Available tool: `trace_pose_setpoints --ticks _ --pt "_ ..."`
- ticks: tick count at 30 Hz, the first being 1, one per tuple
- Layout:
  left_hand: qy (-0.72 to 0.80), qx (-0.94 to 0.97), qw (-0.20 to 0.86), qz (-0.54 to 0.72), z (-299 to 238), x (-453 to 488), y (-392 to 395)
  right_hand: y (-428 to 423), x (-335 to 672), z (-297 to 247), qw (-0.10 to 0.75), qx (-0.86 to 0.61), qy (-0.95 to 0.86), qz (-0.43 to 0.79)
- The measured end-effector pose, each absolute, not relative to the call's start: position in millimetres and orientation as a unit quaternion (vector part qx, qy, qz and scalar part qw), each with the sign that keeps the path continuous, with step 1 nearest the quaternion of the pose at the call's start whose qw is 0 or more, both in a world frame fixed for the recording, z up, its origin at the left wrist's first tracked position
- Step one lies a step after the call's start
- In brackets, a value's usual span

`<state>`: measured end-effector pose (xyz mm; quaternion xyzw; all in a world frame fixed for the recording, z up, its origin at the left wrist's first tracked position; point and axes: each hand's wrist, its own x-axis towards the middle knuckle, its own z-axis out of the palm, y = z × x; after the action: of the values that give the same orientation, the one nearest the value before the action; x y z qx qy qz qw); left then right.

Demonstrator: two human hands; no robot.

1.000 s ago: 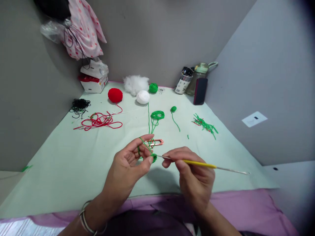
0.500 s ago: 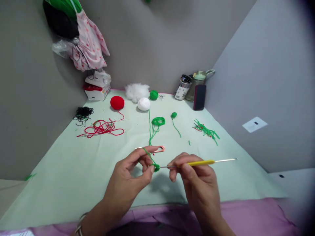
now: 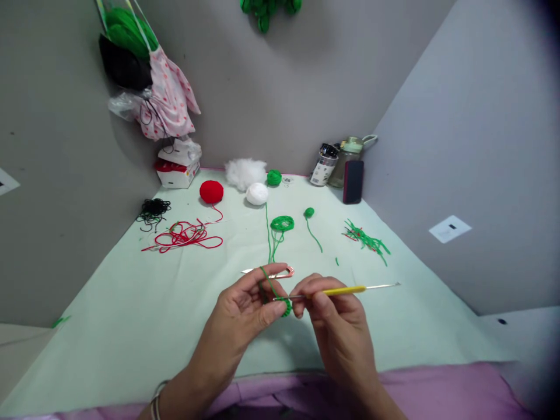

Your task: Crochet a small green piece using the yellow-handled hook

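Between thumb and fingers, my left hand (image 3: pixel 245 315) pinches a small green crochet piece (image 3: pixel 287 307). Green yarn (image 3: pixel 268 280) loops over its raised index finger and runs back to a loose green coil (image 3: pixel 282 223) on the table. My right hand (image 3: pixel 336 318) grips a crochet hook (image 3: pixel 343 290) by its yellow handle, with one metal end at the crochet piece and the other pointing right. Just behind my left fingertips lie scissors (image 3: pixel 289 272), partly covered by that hand.
Around the pale cloth (image 3: pixel 131 326) lie a red yarn ball (image 3: pixel 211 192), tangled red yarn (image 3: pixel 184 236), black yarn (image 3: pixel 154 211), white stuffing (image 3: pixel 245 174), a white ball (image 3: pixel 256 194) and green scraps (image 3: pixel 366 240). A phone (image 3: pixel 353 182) leans against a bottle (image 3: pixel 347 157).
The hook's near end has moved left over the crochet piece, and my right hand has come closer to my left. More of the crochet piece shows. The view has tilted up slightly.
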<state>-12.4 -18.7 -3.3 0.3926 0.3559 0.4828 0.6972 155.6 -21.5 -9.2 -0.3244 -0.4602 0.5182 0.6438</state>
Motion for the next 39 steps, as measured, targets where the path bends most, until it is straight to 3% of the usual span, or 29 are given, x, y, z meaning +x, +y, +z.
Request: trace_pose_setpoints --ticks 10,16,19,26,34,39 --pt "0.321 0.333 0.767 0.445 -3 -18 -15 -21 153 -3 0.652 -0.323 -0.413 0.548" --pt "0.301 0.324 0.791 0.423 2 -20 -16 -18 160 2 0.609 -0.339 -0.362 0.619" --pt "0.337 0.344 0.75 0.454 -1 -13 -17 -17 157 -1 0.609 -0.342 -0.363 0.616" --pt "0.392 0.398 0.665 0.496 4 1 -14 -13 151 -10 0.622 -0.375 -0.511 0.46" --pt "0.371 0.573 0.542 0.491 25 -16 33 38 151 27 0.569 -0.346 -0.545 0.51" --pt "0.432 0.564 0.512 0.484 -2 -13 74 80 145 -6 0.555 -0.372 -0.498 0.553"
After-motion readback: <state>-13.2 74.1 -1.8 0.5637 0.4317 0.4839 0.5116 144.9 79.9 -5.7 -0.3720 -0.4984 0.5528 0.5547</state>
